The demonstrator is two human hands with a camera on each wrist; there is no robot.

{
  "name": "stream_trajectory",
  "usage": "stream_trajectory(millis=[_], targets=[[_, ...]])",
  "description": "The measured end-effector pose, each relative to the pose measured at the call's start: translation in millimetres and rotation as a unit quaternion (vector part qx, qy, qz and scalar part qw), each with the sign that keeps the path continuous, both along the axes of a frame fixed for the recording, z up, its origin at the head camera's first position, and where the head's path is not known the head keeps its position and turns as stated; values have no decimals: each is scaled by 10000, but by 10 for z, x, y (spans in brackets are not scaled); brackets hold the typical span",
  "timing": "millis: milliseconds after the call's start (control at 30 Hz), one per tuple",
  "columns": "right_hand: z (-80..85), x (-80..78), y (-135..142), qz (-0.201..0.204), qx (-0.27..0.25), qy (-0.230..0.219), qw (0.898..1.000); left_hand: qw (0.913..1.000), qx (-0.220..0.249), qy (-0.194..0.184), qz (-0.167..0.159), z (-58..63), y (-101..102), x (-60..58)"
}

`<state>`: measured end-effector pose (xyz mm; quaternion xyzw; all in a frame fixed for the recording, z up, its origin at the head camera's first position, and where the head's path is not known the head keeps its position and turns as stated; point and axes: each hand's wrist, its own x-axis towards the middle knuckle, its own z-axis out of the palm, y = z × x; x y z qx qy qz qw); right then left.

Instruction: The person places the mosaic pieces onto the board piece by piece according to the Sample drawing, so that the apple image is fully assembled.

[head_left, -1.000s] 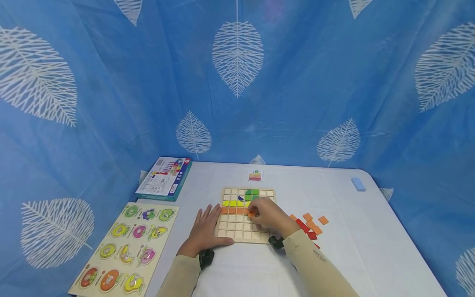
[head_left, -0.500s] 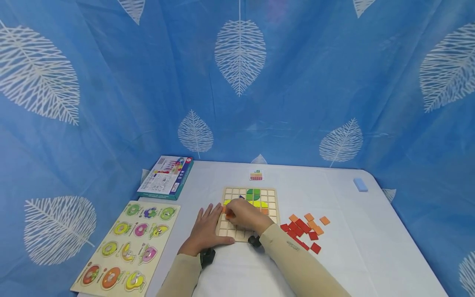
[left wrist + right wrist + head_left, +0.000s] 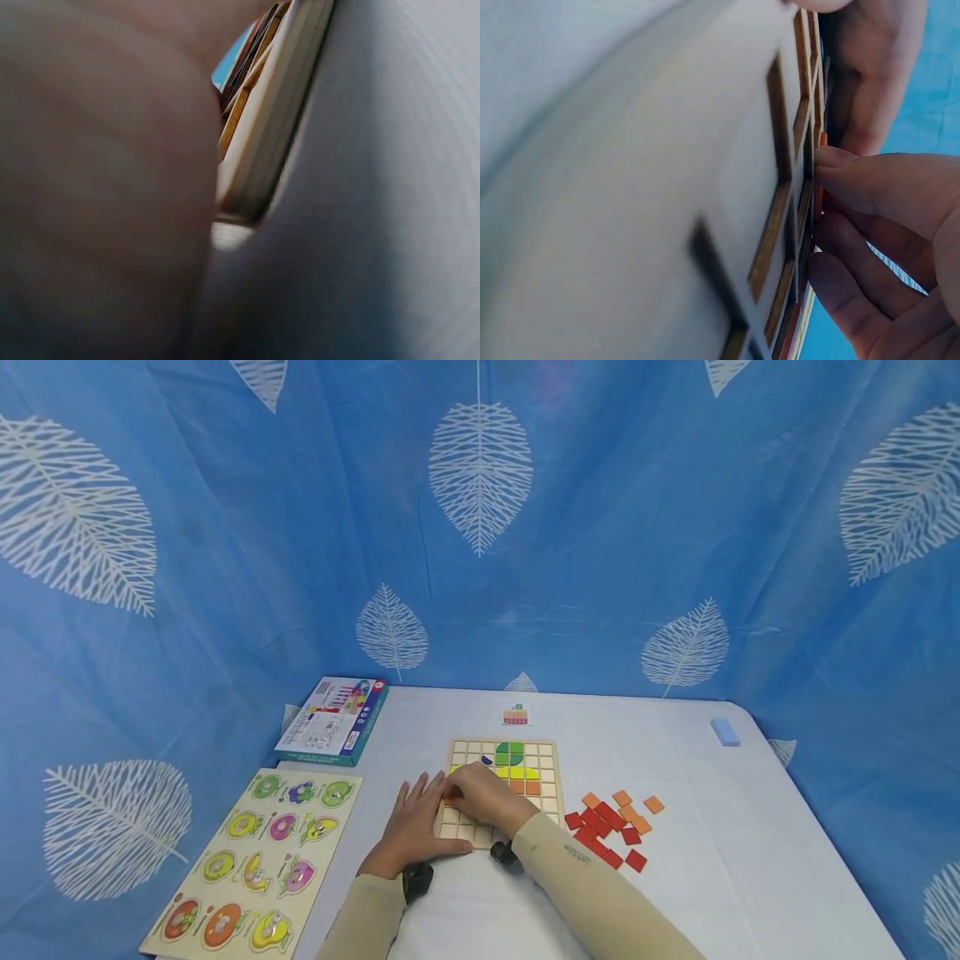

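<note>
A wooden grid board [image 3: 548,775] lies on the white table with green, yellow and orange tiles in its cells. My left hand [image 3: 411,828] rests at the board's left side, fingers extended and thumb along the near edge. Over the board's left columns, my right hand [image 3: 486,793] pinches an orange square tile [image 3: 820,196] between thumb and fingers, close to the grid. The right hand hides part of the yellow and orange rows in the head view. A small dark blue piece [image 3: 487,760] sits among the upper cells.
Loose red tiles [image 3: 597,823] and orange tiles [image 3: 654,804] lie right of the board. A small picture card [image 3: 517,715] is behind it. At left are a box [image 3: 330,720] and a fruit puzzle board [image 3: 255,860]. A light blue block [image 3: 724,732] sits far right.
My right hand has moved left across the board with an orange tile, from the middle columns to the left edge. The left hand has stayed in place.
</note>
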<state>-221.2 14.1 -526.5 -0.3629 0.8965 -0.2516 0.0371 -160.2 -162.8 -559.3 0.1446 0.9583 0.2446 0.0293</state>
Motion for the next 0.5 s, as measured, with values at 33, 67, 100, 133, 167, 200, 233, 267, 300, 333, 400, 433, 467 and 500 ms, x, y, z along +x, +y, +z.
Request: stream_trajectory(millis=[33,67,100,133,167,200,233,267,300,333,400,433,467,500], targets=[[-6,3,0,-25,-3,-5,10000,10000,13,-11,-8,3,0,1],[-12,6,3,-44,10,5,10000,10000,26,-22,-23,7,0,2],[-13,12,11,-61,3,8,10000,10000,47,-18,-35,11,-1,4],[-13,18,24,-79,-20,24,10000,10000,47,-17,-53,14,0,4],[-11,24,42,-97,-44,38,9999,10000,37,3,-69,16,0,4],[-6,31,65,-126,-76,45,9999,10000,20,9,-84,18,0,2],[2,36,96,-165,-124,61,9998,10000,12,22,-94,19,1,-1],[13,43,133,-210,-177,71,9996,9999,-20,31,-101,17,1,-6],[27,50,177,-280,-241,52,9993,9999,-46,39,-98,15,2,-11],[43,54,226,-346,-322,29,9989,9999,-73,41,-86,13,4,-17],[82,63,340,-529,-422,-55,9977,9999,-136,21,-48,-1,4,-24],[99,67,403,-622,-461,-89,9970,9998,-190,-14,-21,-10,3,-27],[117,73,470,-722,-476,-130,9962,9997,-246,-48,7,-19,1,-27],[128,73,539,-820,-503,-175,9952,9995,-287,-81,37,-27,-1,-26]])
